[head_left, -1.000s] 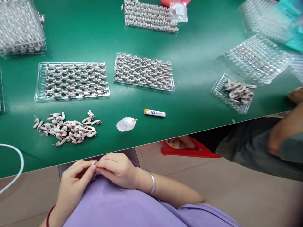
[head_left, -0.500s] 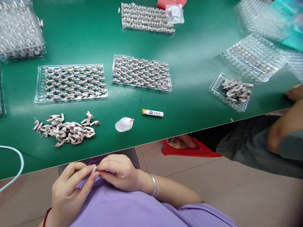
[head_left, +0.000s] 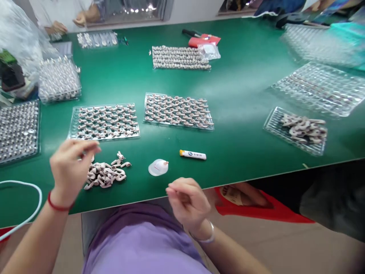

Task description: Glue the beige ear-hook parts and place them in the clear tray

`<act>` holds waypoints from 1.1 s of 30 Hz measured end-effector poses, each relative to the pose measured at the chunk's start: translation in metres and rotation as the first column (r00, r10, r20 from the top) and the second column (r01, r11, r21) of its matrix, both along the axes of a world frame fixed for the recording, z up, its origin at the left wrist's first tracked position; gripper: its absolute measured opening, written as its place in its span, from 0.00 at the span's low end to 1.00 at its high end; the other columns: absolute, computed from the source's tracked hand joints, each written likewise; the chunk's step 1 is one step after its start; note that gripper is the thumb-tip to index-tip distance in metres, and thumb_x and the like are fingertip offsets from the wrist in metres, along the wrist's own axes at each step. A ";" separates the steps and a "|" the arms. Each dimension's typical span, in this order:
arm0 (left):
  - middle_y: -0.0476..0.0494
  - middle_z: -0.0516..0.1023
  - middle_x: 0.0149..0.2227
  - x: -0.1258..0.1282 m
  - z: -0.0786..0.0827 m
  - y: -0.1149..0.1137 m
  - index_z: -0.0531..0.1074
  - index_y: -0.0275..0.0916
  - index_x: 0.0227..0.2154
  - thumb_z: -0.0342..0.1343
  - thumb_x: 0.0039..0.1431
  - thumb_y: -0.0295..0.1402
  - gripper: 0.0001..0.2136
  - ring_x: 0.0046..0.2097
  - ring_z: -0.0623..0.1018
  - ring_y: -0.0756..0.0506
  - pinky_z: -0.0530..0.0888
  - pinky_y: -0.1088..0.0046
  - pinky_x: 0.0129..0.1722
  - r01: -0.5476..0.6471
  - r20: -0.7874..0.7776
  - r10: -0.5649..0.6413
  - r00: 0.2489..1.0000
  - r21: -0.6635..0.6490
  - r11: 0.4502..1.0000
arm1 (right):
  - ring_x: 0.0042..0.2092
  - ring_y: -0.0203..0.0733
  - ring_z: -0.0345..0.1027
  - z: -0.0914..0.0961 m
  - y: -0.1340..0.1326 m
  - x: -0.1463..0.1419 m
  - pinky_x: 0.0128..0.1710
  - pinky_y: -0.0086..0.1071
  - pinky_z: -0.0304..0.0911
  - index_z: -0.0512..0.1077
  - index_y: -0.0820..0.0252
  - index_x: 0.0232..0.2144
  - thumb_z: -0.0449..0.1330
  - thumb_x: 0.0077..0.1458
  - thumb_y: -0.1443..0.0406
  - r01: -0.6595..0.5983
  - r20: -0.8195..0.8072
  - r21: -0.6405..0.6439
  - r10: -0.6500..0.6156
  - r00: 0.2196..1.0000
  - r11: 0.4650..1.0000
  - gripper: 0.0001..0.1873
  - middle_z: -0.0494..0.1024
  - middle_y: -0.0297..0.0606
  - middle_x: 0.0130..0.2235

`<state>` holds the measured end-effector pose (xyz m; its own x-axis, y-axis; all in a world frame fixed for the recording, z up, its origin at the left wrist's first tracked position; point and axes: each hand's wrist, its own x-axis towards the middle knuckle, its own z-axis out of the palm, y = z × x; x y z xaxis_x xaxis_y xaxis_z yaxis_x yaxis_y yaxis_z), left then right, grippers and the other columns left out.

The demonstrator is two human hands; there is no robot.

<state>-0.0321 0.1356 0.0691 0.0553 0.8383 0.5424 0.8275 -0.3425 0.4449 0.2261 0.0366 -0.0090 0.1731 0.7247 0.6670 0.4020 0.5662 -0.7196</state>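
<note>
My left hand (head_left: 70,163) is raised over the green table (head_left: 242,95), with its fingers bunched together and blurred, just left of a pile of loose beige curved pieces (head_left: 106,174). Right behind it lies a clear tray (head_left: 104,121) filled with rows of the same pieces. My right hand (head_left: 188,199) hovers at the table's near edge, fingers curled in towards the thumb. What either hand holds, if anything, is too small to see. A small clear cap-shaped bottle (head_left: 158,167) and a white tube with a yellow end (head_left: 193,154) lie just beyond my right hand.
A second filled tray (head_left: 178,110) sits mid-table and another (head_left: 181,58) farther back. A small tray of loose pieces (head_left: 296,125) is at the right. Stacked trays (head_left: 58,78) stand at the left, beside a white cable (head_left: 19,186). Another person's hands (head_left: 59,26) work at the far left.
My hands have parted and lifted from my lap. The left hand has moved up over the table by the loose pile and the right has moved to the table edge. The view has tilted up.
</note>
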 end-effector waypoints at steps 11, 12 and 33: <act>0.42 0.83 0.41 -0.082 -0.010 0.185 0.81 0.38 0.37 0.54 0.57 0.30 0.11 0.47 0.79 0.38 0.72 0.64 0.49 -0.325 -0.318 0.245 0.916 -0.227 0.918 | 0.51 0.49 0.66 -0.025 0.022 0.017 0.48 0.45 0.66 0.61 0.52 0.57 0.57 0.58 0.44 -0.162 -0.156 -0.233 0.128 0.979 0.959 0.31 0.67 0.46 0.52; 0.42 0.83 0.42 -0.082 -0.012 0.190 0.81 0.38 0.37 0.54 0.58 0.30 0.10 0.47 0.79 0.38 0.72 0.63 0.50 -0.330 -0.335 0.241 0.911 -0.241 0.913 | 0.52 0.49 0.65 -0.026 0.022 0.017 0.49 0.46 0.66 0.61 0.52 0.57 0.57 0.58 0.45 -0.180 -0.148 -0.253 0.146 0.978 0.951 0.31 0.67 0.46 0.52; 0.41 0.77 0.47 -0.087 -0.016 0.184 0.73 0.35 0.45 0.56 0.64 0.38 0.13 0.49 0.77 0.42 0.74 0.55 0.50 -0.170 -0.482 0.004 0.876 -0.303 0.938 | 0.47 0.46 0.68 -0.026 0.023 0.017 0.44 0.42 0.69 0.64 0.53 0.53 0.57 0.62 0.51 -0.171 -0.230 -0.231 0.117 0.966 0.958 0.21 0.71 0.44 0.47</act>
<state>-0.1192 0.3194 0.0531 0.1503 0.9747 0.1654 0.9840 -0.1637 0.0703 0.2433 0.0591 -0.0351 0.1721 0.8896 0.4230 0.1520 0.4003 -0.9037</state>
